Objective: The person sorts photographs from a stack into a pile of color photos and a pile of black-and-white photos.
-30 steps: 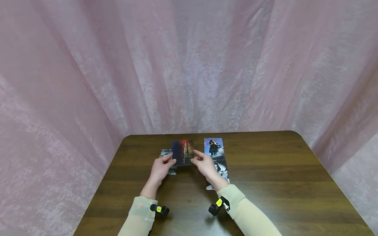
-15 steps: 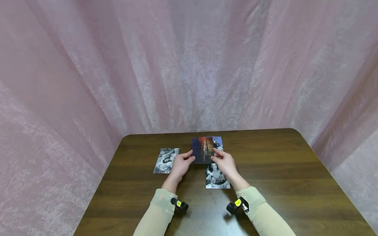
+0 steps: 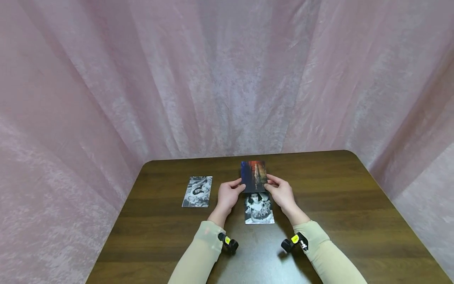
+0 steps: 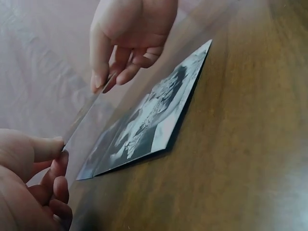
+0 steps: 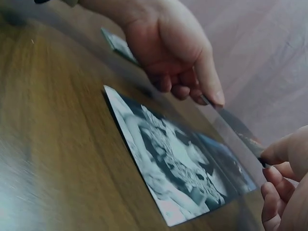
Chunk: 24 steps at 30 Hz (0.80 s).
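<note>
My left hand [image 3: 228, 195] and right hand [image 3: 281, 193] pinch the two sides of a dark blue and orange-red postcard [image 3: 253, 176] with a lit tower on it. In both wrist views it is seen nearly edge-on, held above the table. Directly below its lower edge lies a black-and-white postcard [image 3: 259, 209] of a seated figure. A bluish postcard [image 5: 231, 166] lies beyond that one, showing under the held postcard in the right wrist view; the head view has it covered. Left of my hands, another black-and-white postcard [image 3: 197, 192] lies flat.
The brown wooden table [image 3: 337, 205] has rounded far corners. Pink curtains [image 3: 227, 79] hang behind it and at both sides. A small black camera is strapped to each wrist, over the pale sleeves.
Both hands have carried the tower postcard to the right, from over the left black-and-white postcard to over the bluish one. The left black-and-white postcard is now uncovered.
</note>
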Each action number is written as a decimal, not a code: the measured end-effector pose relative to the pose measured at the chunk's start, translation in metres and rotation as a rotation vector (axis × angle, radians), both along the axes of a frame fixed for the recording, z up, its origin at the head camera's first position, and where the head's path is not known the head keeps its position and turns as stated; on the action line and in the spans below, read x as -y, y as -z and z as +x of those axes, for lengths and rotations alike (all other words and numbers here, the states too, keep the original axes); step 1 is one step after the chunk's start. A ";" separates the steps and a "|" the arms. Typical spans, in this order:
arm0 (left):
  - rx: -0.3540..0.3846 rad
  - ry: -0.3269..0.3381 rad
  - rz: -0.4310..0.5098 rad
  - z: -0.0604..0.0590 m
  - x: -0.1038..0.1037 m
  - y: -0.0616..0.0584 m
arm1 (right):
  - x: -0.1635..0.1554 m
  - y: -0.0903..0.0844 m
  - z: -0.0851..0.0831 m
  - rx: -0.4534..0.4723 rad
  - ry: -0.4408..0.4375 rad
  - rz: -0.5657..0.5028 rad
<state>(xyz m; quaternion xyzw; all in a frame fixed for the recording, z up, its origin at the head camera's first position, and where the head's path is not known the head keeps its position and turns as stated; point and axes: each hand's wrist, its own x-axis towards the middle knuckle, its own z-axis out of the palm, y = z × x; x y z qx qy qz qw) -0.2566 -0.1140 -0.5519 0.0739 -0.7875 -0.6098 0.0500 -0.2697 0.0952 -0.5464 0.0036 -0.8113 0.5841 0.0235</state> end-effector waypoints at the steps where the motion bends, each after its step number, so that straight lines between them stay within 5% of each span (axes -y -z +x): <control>1: 0.001 -0.003 0.000 -0.003 -0.001 0.000 | 0.000 0.000 -0.003 0.001 0.003 0.010; 10: -0.027 -0.024 -0.088 -0.029 -0.005 0.002 | 0.003 0.009 -0.033 0.015 0.034 0.080; 24: 0.081 -0.077 -0.338 -0.030 -0.012 0.004 | 0.010 0.011 -0.038 0.025 0.052 0.251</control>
